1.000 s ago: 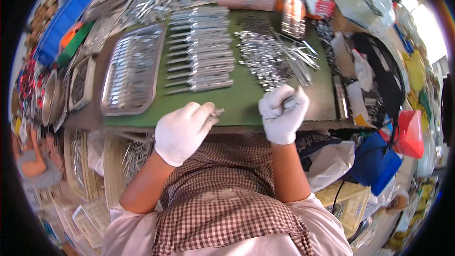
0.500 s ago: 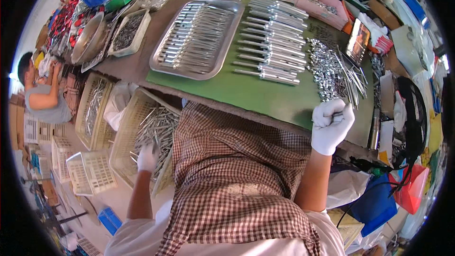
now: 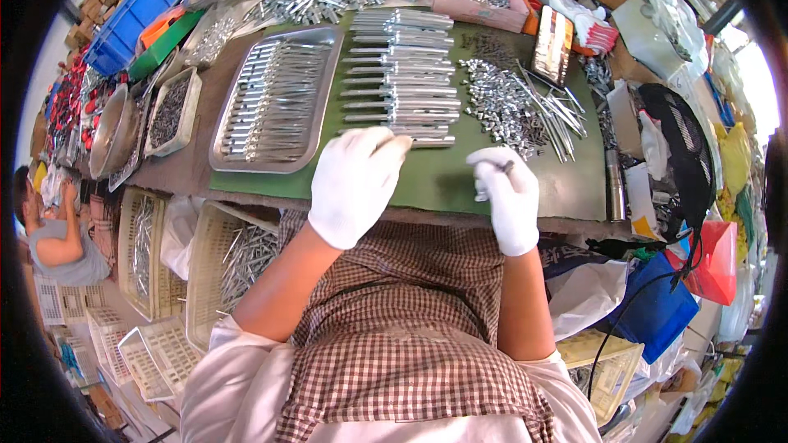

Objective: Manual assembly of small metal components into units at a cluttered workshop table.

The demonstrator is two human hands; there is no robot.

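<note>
My right grip [image 3: 510, 201] pinches a small metal part [image 3: 481, 194]; my left grip [image 3: 355, 184] curls beside the metal rods [image 3: 410, 90], whether holding anything I cannot tell; a tray [image 3: 261, 166] sits left of it; silver pieces [image 3: 497, 102] lie beyond my right.

Hard white light [image 3: 760, 86] glares at the far right of the room, well beyond the green-topped workbench [image 3: 431, 190] with its dark edge. Over on the left, I see pale floor [image 3: 123, 314] between the plastic crates [image 3: 158, 354].
</note>
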